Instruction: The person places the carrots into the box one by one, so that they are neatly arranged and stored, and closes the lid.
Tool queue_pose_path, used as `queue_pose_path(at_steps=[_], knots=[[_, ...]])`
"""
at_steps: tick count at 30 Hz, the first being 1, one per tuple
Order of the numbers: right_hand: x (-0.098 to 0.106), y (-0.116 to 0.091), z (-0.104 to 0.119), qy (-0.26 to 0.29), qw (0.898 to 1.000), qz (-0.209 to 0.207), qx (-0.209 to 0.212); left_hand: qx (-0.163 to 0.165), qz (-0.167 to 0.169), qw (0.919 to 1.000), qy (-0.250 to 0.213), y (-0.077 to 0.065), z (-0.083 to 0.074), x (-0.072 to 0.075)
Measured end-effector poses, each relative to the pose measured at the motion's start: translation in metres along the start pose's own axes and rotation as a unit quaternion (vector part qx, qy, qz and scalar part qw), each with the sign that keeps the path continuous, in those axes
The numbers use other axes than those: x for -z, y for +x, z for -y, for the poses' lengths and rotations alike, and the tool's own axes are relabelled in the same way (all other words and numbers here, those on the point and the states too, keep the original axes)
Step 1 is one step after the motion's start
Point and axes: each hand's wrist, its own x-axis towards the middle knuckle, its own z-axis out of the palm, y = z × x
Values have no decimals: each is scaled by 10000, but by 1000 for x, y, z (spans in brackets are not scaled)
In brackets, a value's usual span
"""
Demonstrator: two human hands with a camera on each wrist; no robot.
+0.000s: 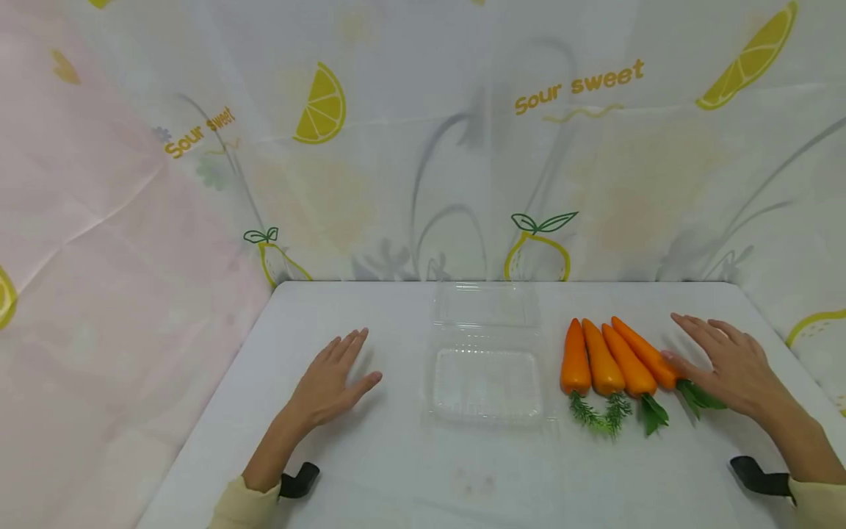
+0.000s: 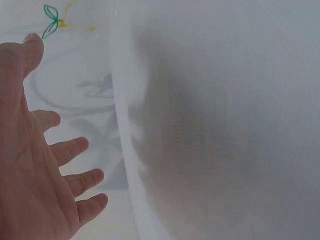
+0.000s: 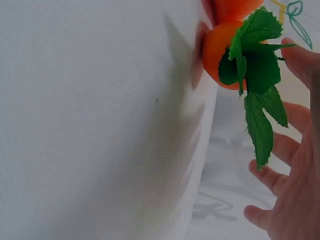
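Several orange toy carrots [image 1: 604, 360] lie side by side right of centre, their green leaves toward me. A clear plastic box [image 1: 487, 419] stands left of them with its hinged lid [image 1: 485, 323] folded back. My right hand [image 1: 740, 371] is just right of the carrots, fingers spread. Its thumb is near the leafy end of the rightmost carrot [image 3: 217, 50]; whether they touch I cannot tell. Over on the left, my left hand [image 1: 328, 386] hovers above the table with straight, spread fingers and holds nothing. The left wrist view shows its palm [image 2: 30, 165] and a shadow below.
Everything rests on a white table [image 1: 390, 470]. A cloth printed with lemons [image 1: 324, 106] hangs behind its far edge, and a pinkish cloth [image 1: 99, 294] hangs at the left. Dark wrist-worn pieces [image 1: 300, 480] project beside both sleeves.
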Motion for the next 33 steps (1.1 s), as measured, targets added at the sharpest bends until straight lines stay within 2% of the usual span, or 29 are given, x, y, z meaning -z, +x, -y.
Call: queue_pose_path(at_steps=[2, 8, 11, 23, 33], knots=[[0, 0, 1, 37, 10000, -12, -20, -92, 22, 9997, -203, 1, -5, -1], [-2, 0, 6, 138, 9999, -36, -63, 151, 379, 9943, -982, 4, -19, -4], [-2, 0, 7, 107, 9999, -83, -7, 145, 507, 9905, -1269, 5, -24, -6], [-3, -1, 7, 210, 9996, -184, 56, -143, 750, 9830, -1668, 7, -39, -15], [-3, -1, 9, 242, 9992, 318, -66, -494, 1025, 9774, -1783, 8, -48, -23]])
